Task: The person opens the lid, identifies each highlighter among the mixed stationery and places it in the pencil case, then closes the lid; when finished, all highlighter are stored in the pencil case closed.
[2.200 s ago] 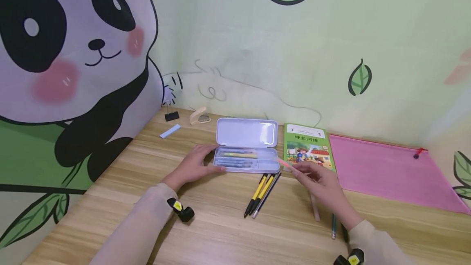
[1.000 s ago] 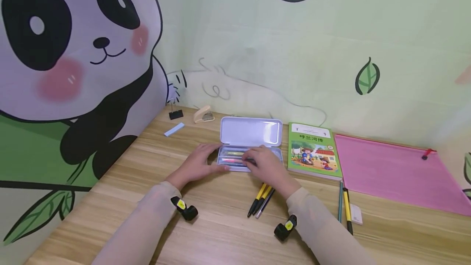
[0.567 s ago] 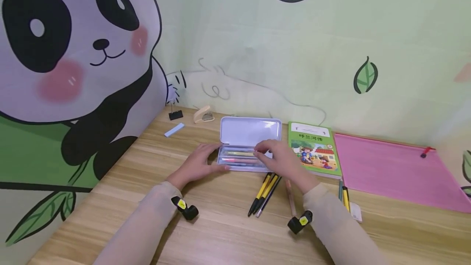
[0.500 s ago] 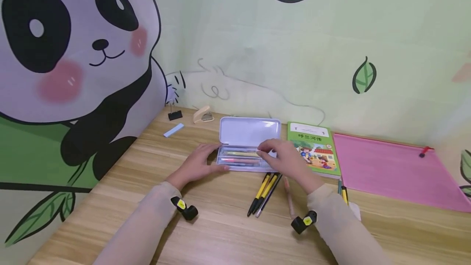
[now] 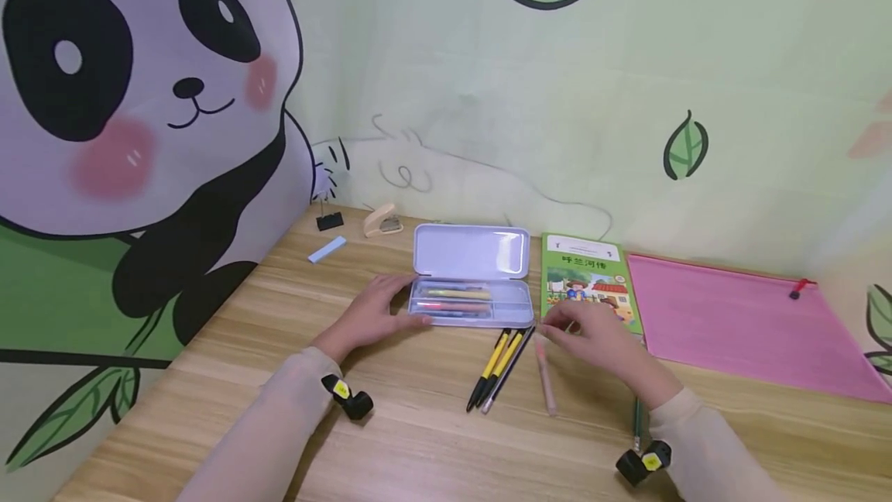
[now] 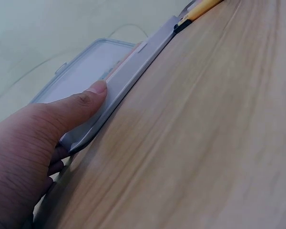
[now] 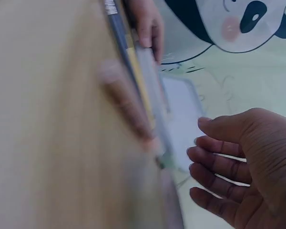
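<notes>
**Pens going into the open case**

On the wooden desk (image 5: 418, 440), seen from the head camera, the pencil case (image 5: 470, 302) lies open with its lid up at 12 o'clock and several pens already in its tray. The left hand (image 5: 369, 314) rests at the case's 9 o'clock end, steadying it. The right hand (image 5: 592, 335), fingers loosely spread and holding nothing, hovers just above the top of the pink pen (image 5: 545, 374), at 4 o'clock from the case. Filling the case looks like the step in hand; next calls for a pinch on that pen.

From the left wrist, the thumb (image 6: 86, 102) presses flat on the case's edge (image 6: 128, 78).

From the right wrist, the blurred picture shows relaxed, empty fingers (image 7: 214, 160) above the pink pen (image 7: 126, 102).
</notes>
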`<action>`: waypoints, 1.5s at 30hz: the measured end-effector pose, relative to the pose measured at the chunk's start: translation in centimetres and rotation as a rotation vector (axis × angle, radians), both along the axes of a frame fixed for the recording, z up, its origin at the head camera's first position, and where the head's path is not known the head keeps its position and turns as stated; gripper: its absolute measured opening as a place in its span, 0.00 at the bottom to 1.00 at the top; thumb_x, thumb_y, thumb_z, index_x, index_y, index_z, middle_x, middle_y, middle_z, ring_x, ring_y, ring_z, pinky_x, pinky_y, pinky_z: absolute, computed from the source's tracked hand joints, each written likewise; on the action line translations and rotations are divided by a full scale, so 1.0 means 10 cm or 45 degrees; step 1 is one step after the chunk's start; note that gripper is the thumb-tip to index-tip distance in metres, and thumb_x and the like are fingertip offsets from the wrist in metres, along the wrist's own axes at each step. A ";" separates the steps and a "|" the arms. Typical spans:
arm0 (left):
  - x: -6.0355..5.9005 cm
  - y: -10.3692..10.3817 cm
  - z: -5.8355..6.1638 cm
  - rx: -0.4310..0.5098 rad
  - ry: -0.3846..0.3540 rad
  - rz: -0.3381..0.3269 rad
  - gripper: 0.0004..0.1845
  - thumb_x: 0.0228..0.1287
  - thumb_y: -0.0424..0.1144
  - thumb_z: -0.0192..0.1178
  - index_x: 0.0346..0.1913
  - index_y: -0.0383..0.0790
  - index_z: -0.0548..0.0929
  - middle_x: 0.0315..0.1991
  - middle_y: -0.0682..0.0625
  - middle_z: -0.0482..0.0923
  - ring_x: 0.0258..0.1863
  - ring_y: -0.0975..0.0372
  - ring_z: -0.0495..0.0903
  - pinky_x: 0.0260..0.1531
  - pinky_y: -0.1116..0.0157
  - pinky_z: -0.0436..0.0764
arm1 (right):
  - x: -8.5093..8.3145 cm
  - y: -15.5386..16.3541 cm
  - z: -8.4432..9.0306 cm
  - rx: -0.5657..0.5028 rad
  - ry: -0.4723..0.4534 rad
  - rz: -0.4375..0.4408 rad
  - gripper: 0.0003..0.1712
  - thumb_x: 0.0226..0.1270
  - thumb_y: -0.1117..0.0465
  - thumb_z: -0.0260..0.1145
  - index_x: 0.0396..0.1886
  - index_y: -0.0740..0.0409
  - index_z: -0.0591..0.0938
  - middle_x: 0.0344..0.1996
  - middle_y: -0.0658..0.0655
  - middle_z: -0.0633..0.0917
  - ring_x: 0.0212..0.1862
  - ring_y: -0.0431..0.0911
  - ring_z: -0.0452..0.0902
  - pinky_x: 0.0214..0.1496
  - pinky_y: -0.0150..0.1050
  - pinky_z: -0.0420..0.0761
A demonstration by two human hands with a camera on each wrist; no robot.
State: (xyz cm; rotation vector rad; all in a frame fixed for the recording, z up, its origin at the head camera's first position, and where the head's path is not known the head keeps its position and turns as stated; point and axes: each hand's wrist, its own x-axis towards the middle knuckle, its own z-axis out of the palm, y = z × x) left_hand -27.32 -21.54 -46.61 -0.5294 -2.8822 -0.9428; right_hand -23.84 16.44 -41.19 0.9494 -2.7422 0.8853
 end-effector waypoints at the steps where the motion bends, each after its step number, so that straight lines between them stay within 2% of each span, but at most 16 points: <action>1: 0.00 0.00 0.00 0.001 0.004 0.000 0.54 0.52 0.74 0.65 0.76 0.47 0.65 0.73 0.48 0.67 0.72 0.51 0.63 0.70 0.46 0.62 | 0.04 0.04 -0.04 0.009 -0.041 -0.013 0.06 0.68 0.55 0.71 0.35 0.51 0.87 0.29 0.42 0.85 0.32 0.36 0.79 0.36 0.34 0.83; 5: 0.00 -0.01 0.00 0.005 0.006 -0.002 0.55 0.51 0.75 0.64 0.76 0.46 0.65 0.73 0.47 0.67 0.72 0.51 0.63 0.70 0.46 0.62 | 0.23 0.09 -0.18 0.040 -0.118 -0.069 0.11 0.66 0.48 0.73 0.32 0.49 0.85 0.26 0.41 0.82 0.29 0.36 0.76 0.32 0.32 0.80; 10: 0.00 -0.02 -0.02 0.004 0.004 -0.006 0.54 0.51 0.76 0.64 0.76 0.47 0.65 0.73 0.48 0.67 0.72 0.52 0.62 0.70 0.46 0.62 | 0.44 -0.03 -0.26 0.070 -0.164 -0.187 0.20 0.60 0.39 0.74 0.29 0.48 0.81 0.21 0.42 0.77 0.24 0.38 0.70 0.25 0.32 0.74; 12: -0.01 -0.03 -0.02 0.006 0.006 -0.004 0.54 0.51 0.76 0.64 0.76 0.48 0.66 0.73 0.49 0.67 0.72 0.52 0.62 0.70 0.46 0.62 | 0.47 -0.09 -0.27 0.100 -0.180 -0.244 0.21 0.60 0.38 0.73 0.30 0.49 0.80 0.19 0.43 0.75 0.22 0.38 0.68 0.23 0.33 0.70; 14: -0.02 -0.04 -0.03 0.008 0.012 -0.005 0.54 0.51 0.76 0.63 0.76 0.48 0.66 0.73 0.49 0.67 0.72 0.52 0.62 0.70 0.46 0.62 | 0.47 -0.11 -0.28 0.125 -0.167 -0.289 0.19 0.63 0.42 0.73 0.30 0.50 0.79 0.18 0.44 0.74 0.21 0.39 0.66 0.22 0.33 0.68; 16: -0.02 -0.04 -0.03 0.008 0.016 -0.007 0.54 0.51 0.76 0.63 0.76 0.48 0.66 0.73 0.49 0.67 0.72 0.52 0.62 0.70 0.46 0.62 | 0.45 -0.10 -0.30 0.134 -0.113 -0.334 0.14 0.65 0.50 0.72 0.30 0.52 0.79 0.18 0.46 0.74 0.20 0.39 0.67 0.21 0.34 0.68; 19: -0.03 -0.03 -0.03 0.004 0.018 -0.008 0.54 0.52 0.76 0.63 0.76 0.48 0.66 0.73 0.49 0.67 0.72 0.52 0.63 0.70 0.46 0.62 | 0.40 -0.04 -0.34 0.182 0.037 -0.415 0.09 0.66 0.58 0.69 0.31 0.56 0.77 0.19 0.48 0.72 0.22 0.41 0.66 0.20 0.35 0.68; 23: -0.03 -0.03 -0.03 -0.001 0.008 -0.002 0.54 0.51 0.76 0.63 0.76 0.48 0.65 0.73 0.49 0.67 0.72 0.52 0.62 0.70 0.46 0.62 | 0.35 0.04 -0.40 0.240 0.201 -0.487 0.07 0.64 0.63 0.65 0.31 0.60 0.75 0.23 0.52 0.71 0.25 0.45 0.67 0.22 0.38 0.69; 26: -0.03 -0.03 -0.03 -0.007 -0.001 0.004 0.54 0.51 0.77 0.62 0.76 0.49 0.65 0.74 0.49 0.66 0.72 0.52 0.62 0.71 0.47 0.61 | 0.33 0.06 -0.43 0.256 0.241 -0.483 0.07 0.66 0.64 0.64 0.33 0.63 0.76 0.25 0.54 0.73 0.29 0.48 0.69 0.27 0.43 0.73; 31: -0.02 -0.04 -0.03 -0.007 0.000 0.005 0.54 0.51 0.76 0.62 0.76 0.48 0.65 0.73 0.49 0.66 0.72 0.52 0.62 0.71 0.47 0.61 | 0.31 0.05 -0.45 0.330 0.210 -0.502 0.10 0.74 0.63 0.60 0.39 0.69 0.76 0.31 0.59 0.75 0.36 0.54 0.72 0.38 0.51 0.78; 34: 0.00 -0.04 -0.02 -0.008 -0.004 0.006 0.54 0.52 0.75 0.63 0.77 0.47 0.65 0.73 0.47 0.66 0.72 0.51 0.62 0.71 0.46 0.61 | 0.31 0.05 -0.45 0.334 0.205 -0.513 0.11 0.75 0.64 0.59 0.42 0.71 0.76 0.33 0.62 0.77 0.38 0.56 0.74 0.41 0.53 0.79; 38: 0.02 -0.02 -0.01 -0.008 -0.007 0.006 0.55 0.52 0.75 0.63 0.77 0.46 0.64 0.73 0.47 0.66 0.71 0.51 0.63 0.70 0.46 0.62 | 0.31 0.05 -0.49 0.202 0.256 -0.473 0.10 0.76 0.65 0.58 0.47 0.69 0.77 0.36 0.63 0.81 0.40 0.56 0.79 0.41 0.54 0.82; 41: 0.01 -0.01 -0.01 -0.009 -0.006 0.006 0.54 0.52 0.76 0.63 0.77 0.48 0.65 0.73 0.48 0.67 0.71 0.52 0.63 0.70 0.47 0.62 | 0.28 0.04 -0.51 0.065 0.330 -0.388 0.09 0.75 0.68 0.58 0.50 0.68 0.78 0.40 0.63 0.82 0.43 0.56 0.80 0.44 0.52 0.84; 45: -0.01 0.00 -0.01 -0.016 -0.003 0.004 0.54 0.52 0.76 0.62 0.76 0.49 0.65 0.73 0.49 0.67 0.71 0.53 0.63 0.70 0.48 0.62 | 0.27 0.04 -0.53 -0.029 0.431 -0.290 0.12 0.71 0.72 0.61 0.52 0.68 0.80 0.41 0.61 0.82 0.44 0.53 0.79 0.45 0.49 0.84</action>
